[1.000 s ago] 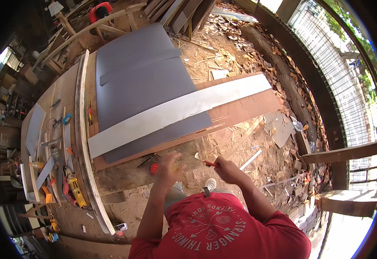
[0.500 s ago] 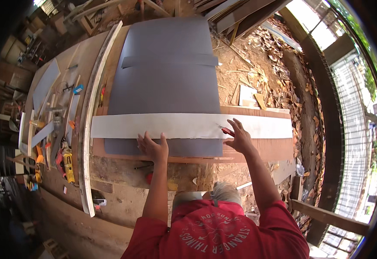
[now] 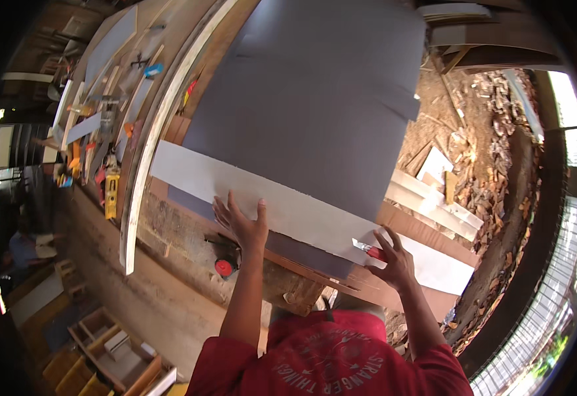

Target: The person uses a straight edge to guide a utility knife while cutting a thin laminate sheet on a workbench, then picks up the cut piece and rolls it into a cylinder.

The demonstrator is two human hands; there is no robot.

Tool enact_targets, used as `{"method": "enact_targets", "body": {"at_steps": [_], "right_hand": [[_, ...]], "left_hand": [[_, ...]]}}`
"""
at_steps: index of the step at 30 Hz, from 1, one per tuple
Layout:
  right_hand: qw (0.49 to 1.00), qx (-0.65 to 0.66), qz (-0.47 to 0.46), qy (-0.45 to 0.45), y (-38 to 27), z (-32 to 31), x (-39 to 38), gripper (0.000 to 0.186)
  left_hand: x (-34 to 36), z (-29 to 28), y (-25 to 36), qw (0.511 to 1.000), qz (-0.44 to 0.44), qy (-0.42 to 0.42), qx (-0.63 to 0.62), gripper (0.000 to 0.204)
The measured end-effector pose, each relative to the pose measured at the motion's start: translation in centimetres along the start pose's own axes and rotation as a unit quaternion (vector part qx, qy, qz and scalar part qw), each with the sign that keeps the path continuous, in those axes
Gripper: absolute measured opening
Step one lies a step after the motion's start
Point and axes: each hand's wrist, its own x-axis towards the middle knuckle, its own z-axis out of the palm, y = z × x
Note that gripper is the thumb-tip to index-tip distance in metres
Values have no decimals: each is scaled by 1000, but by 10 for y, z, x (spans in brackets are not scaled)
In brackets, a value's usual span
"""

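Note:
A long white strip (image 3: pixel 301 214) lies slantwise across a large dark grey sheet (image 3: pixel 315 105), with reddish-brown board (image 3: pixel 407 221) showing beneath. My left hand (image 3: pixel 243 221) rests on the strip's near edge, fingers spread and nothing held. Farther right, my right hand (image 3: pixel 395 263) grips a red utility knife (image 3: pixel 371 251). Its bare blade points left over the white strip; whether the tip touches is too small to tell. The grey sheet also shows along the strip's near side.
Left of the sheet runs a long pale wooden batten (image 3: pixel 144 168). Beyond it, a cluttered bench holds a yellow power tool (image 3: pixel 111 191) and a blue item (image 3: pixel 154 70). A round red-and-black object (image 3: pixel 224 266) sits below my left forearm. Dry leaves (image 3: pixel 499 165) cover ground at right.
The view has swung, so the sheet and strip now slant down to the right. My left hand stays on the strip with fingers spread, and my right hand still holds the knife.

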Motion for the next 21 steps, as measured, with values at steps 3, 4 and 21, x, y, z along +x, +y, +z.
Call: {"method": "enact_targets", "body": {"at_steps": [3, 4, 21], "right_hand": [[1000, 8, 3, -2, 5, 6, -7, 101], [1000, 4, -3, 10, 8, 6, -8, 99], [1000, 19, 10, 19, 18, 0, -1, 98]], "left_hand": [[-7, -1, 6, 1000, -22, -17, 0, 92], [-7, 0, 10, 999, -27, -17, 6, 92], [-4, 19, 26, 999, 17, 3, 35, 83]]}}
